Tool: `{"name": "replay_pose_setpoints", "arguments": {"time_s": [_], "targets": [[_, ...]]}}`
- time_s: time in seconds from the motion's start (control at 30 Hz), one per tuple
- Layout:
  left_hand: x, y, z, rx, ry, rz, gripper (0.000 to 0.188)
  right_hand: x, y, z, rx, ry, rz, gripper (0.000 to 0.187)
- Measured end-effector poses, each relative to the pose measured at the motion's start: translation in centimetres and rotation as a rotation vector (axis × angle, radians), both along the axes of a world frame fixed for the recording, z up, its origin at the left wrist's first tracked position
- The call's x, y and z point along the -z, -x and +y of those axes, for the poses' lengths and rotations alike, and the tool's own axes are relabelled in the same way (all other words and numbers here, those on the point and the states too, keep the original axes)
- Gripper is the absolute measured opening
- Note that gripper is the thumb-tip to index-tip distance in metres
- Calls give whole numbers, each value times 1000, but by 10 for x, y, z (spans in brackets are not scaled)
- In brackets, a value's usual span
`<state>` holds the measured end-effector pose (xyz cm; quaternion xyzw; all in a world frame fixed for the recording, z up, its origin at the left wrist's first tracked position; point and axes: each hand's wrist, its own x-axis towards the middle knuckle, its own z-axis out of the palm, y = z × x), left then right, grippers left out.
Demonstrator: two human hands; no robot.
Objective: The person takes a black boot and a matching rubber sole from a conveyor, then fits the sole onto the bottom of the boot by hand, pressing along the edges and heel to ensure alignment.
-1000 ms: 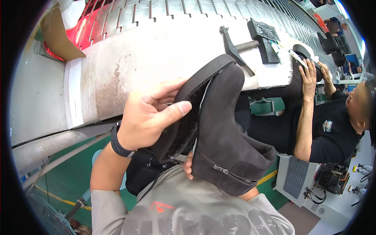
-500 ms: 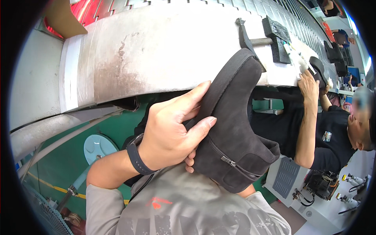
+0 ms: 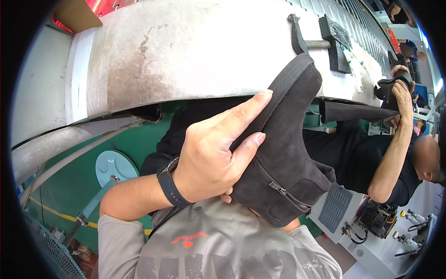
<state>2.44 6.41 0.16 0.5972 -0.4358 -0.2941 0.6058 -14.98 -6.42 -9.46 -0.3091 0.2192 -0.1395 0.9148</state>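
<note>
A dark grey suede ankle boot (image 3: 290, 135) with a side zipper (image 3: 277, 187) is held tilted in front of my chest, its toe pointing up and to the right. My left hand (image 3: 211, 149) grips it along the black sole (image 3: 278, 88), index finger stretched over the sole edge and thumb on the suede. My right hand is hidden behind the boot. Only a bit of skin of that arm shows below the boot's shaft, so its fingers cannot be made out.
A pale worktable (image 3: 186, 56) lies ahead, with a hammer (image 3: 311, 44), black blocks (image 3: 337, 44) and white tubes or brushes (image 3: 354, 69) on it. At the right a co-worker (image 3: 385, 153) handles another dark boot (image 3: 388, 90). A light-blue round stool (image 3: 116, 167) stands at the left.
The boot and my left hand have shifted slightly up and right, with the index finger farther along the sole. The co-worker has lifted and turned their boot, whose long shaft now shows.
</note>
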Motion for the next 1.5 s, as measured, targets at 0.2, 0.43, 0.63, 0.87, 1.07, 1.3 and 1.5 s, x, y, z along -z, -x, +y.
{"name": "replay_pose_setpoints", "arguments": {"time_s": [0.2,0.43,0.63,0.87,1.07,1.3,1.5], "targets": [[3,2,-1,-53,-15,-41,58,2,1,-2,12,-7,10,57],[5,4,-6,-58,104,-388,53,-2,1,-4,16,2,23,58],[-25,-33,-18,-5,226,-353,113,-39,1,10,-2,56,46,58],[-48,-42,-41,44,362,-498,122,-90,3,35,-105,429,215,59],[-53,-56,-42,167,569,-397,100,-106,-3,34,54,570,144,71],[-110,-89,-51,211,95,-261,118,-97,-49,-2,332,439,-167,82],[-105,-100,-88,78,90,-545,112,-66,-126,-27,627,1742,314,75]]}}
